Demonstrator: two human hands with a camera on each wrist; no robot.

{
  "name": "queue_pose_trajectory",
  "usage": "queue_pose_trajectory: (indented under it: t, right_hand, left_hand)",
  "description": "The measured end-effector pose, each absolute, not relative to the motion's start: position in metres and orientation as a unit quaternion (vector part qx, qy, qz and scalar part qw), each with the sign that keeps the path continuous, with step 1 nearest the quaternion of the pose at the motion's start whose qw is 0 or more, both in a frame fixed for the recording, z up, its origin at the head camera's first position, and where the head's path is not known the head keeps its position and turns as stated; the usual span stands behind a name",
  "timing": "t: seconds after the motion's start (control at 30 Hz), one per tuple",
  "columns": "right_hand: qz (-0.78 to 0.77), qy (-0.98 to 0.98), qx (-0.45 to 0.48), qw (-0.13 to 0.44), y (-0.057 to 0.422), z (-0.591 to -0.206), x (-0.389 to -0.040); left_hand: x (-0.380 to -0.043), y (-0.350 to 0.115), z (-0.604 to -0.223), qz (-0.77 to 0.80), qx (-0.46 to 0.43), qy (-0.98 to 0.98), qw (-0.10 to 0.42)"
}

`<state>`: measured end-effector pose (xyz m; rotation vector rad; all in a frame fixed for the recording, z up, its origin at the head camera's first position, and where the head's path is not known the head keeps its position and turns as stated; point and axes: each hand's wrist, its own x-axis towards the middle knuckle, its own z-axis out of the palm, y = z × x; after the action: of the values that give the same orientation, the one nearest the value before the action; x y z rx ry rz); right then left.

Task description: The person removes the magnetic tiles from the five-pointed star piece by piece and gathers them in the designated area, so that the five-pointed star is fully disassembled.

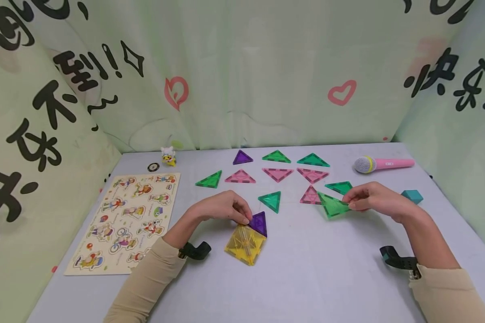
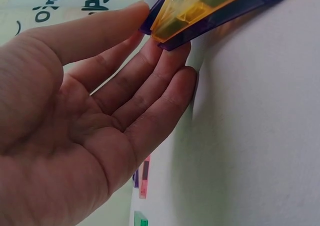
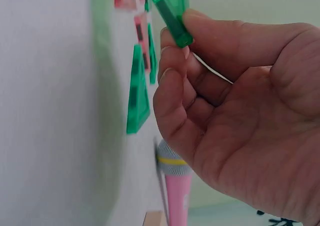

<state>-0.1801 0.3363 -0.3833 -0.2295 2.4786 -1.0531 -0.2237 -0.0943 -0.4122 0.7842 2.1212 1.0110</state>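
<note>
My left hand (image 1: 224,207) pinches the edge of a small structure of translucent magnetic tiles, with yellow tiles (image 1: 245,246) and a purple triangular tile (image 1: 259,223). In the left wrist view, thumb and fingertips meet at a corner of the yellow-and-purple structure (image 2: 200,11). To the right, my right hand (image 1: 373,201) holds a green triangular tile (image 1: 332,206) by one corner, between thumb and fingers. That green tile (image 3: 172,11) is raised above the table in the right wrist view. Close to this hand lie another green triangular tile (image 1: 339,187) and a pink triangular tile (image 1: 310,195).
Several green, pink and purple triangular tiles lie in loose rows toward the back. A sticker sheet (image 1: 123,215) covers the left side, with a small figurine (image 1: 168,156) and a black ring (image 1: 153,167) behind it. A pink microphone (image 1: 392,164) and teal block (image 1: 412,196) are at right.
</note>
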Motion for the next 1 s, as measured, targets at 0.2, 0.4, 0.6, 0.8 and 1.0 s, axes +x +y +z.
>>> queue_pose_trajectory:
  t: [0.2,0.4,0.6,0.8,1.0]
  right_hand:
    - [-0.371,0.9,-0.048,0.226,0.354,-0.392,-0.184]
    - [-0.363,0.904,-0.024,0.224,0.363,-0.397,-0.185]
    - [-0.348,0.911,-0.009,0.222,0.359,-0.398,-0.186]
    - [-0.319,0.926,-0.013,0.201,0.352,-0.399,-0.187]
    - [-0.296,0.94,-0.014,0.167,0.349,-0.397,-0.184]
  left_hand:
    - [-0.225,-0.094,-0.413,0.379,0.303,0.811,0.327]
    - [-0.226,-0.095,-0.415,0.38,0.304,0.809,0.33]
    - [-0.226,-0.096,-0.416,0.378,0.299,0.811,0.332]
    - [-0.227,-0.096,-0.417,0.377,0.301,0.811,0.332]
    - [-0.227,-0.095,-0.417,0.374,0.302,0.811,0.333]
